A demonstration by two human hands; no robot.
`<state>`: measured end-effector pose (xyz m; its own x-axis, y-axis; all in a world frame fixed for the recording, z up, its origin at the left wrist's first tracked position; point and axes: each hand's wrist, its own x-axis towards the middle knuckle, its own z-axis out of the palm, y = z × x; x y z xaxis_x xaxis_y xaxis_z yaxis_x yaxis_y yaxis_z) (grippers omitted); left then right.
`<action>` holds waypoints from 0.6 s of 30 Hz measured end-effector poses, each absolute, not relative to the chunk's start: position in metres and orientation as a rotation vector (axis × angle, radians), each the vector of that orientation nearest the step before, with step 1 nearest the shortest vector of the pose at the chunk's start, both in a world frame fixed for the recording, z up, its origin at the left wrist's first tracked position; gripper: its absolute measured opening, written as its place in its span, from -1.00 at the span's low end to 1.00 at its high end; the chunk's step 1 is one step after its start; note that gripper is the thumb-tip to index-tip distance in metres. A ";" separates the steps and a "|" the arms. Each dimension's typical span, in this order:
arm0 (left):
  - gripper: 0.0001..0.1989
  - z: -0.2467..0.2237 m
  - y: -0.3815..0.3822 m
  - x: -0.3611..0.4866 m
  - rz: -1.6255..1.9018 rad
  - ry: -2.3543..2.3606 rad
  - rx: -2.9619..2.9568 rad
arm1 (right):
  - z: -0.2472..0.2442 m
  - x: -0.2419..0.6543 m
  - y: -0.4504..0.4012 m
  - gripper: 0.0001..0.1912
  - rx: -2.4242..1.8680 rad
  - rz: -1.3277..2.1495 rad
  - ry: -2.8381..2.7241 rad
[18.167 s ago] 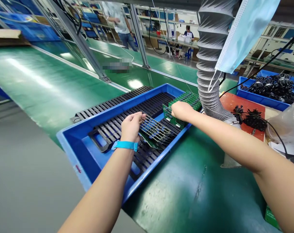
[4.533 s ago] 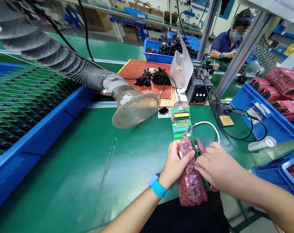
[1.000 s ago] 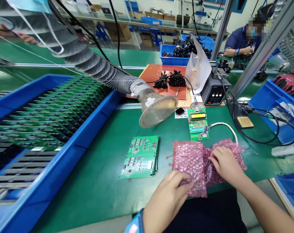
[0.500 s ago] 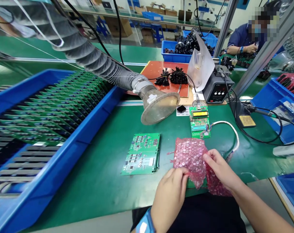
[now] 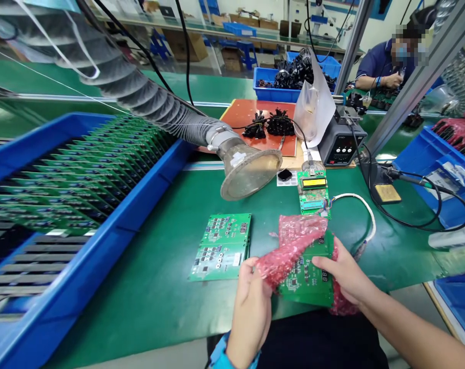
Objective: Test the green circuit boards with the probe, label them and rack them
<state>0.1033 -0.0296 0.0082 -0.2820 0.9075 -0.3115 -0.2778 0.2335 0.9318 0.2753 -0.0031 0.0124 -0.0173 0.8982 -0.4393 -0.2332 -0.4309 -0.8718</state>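
Observation:
Pink bubble wrap (image 5: pixel 299 229) is peeled partly off a green circuit board (image 5: pixel 307 279) near the table's front edge. My left hand (image 5: pixel 251 297) grips a flap of the wrap, pulled to the left. On the board's right edge, my right hand (image 5: pixel 342 271) is closed with the thumb on top; more pink wrap lies beneath, and its other fingers are mostly hidden. A stack of green circuit boards (image 5: pixel 222 248) lies flat to the left. Beyond the wrap is a small green board with a yellow display (image 5: pixel 313 183), joined to a white cable.
A fume extraction hose (image 5: pixel 251 171) hangs over the table. At the left stands a blue bin (image 5: pixel 140 225) with rows of upright boards. A soldering station (image 5: pixel 342 143), its iron and black cables are at the back right. Across the bench a co-worker (image 5: pixel 386 66) sits.
My left hand has drawn the wrap flap to the left, uncovering the circuit board beneath. My right hand now holds the board's edge. The view has shifted slightly.

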 end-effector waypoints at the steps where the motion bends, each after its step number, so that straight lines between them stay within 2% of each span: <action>1: -0.78 0.010 -0.028 0.101 1.383 1.341 0.598 | 0.013 0.280 -0.003 -0.37 -1.322 1.625 -0.709; 6: -0.88 0.019 -0.026 0.081 1.502 1.406 0.528 | 0.024 0.312 -0.001 -0.52 -1.302 1.619 -0.483; 10: -0.85 0.032 -0.029 0.082 1.878 1.689 0.757 | 0.039 0.323 0.000 -0.42 -1.270 1.521 -0.536; 11: -0.84 0.037 -0.027 0.086 1.879 1.704 0.900 | 0.042 0.323 0.000 -0.39 -1.267 1.498 -0.558; 12: -0.81 0.042 -0.024 0.091 1.760 1.648 1.053 | 0.045 0.322 0.000 -0.37 -1.264 1.483 -0.576; 15: -0.62 0.056 -0.004 0.113 1.042 1.182 1.240 | 0.052 0.317 -0.002 -0.31 -1.236 1.478 -0.643; 18: -0.52 0.057 0.017 0.131 0.837 0.918 1.046 | 0.052 0.317 -0.005 -0.33 -1.191 1.521 -0.694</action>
